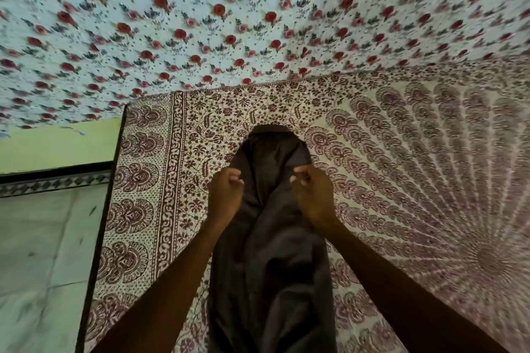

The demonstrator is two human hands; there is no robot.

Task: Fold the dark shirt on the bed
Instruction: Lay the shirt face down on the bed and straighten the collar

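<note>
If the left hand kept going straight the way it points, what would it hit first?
Probably the maroon-printed bedspread just beyond the left hand, which grips the dark brown shirt; farther on hangs the rose-patterned cloth. Depth is hard to judge.

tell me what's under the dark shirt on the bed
The maroon-printed bedsheet shows beside and beyond the dark shirt, so it likely runs underneath. The part directly beneath, and anything on it, is covered.

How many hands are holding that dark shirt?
2. The left hand grips the dark shirt at its left edge; the right hand grips its right edge.
</note>
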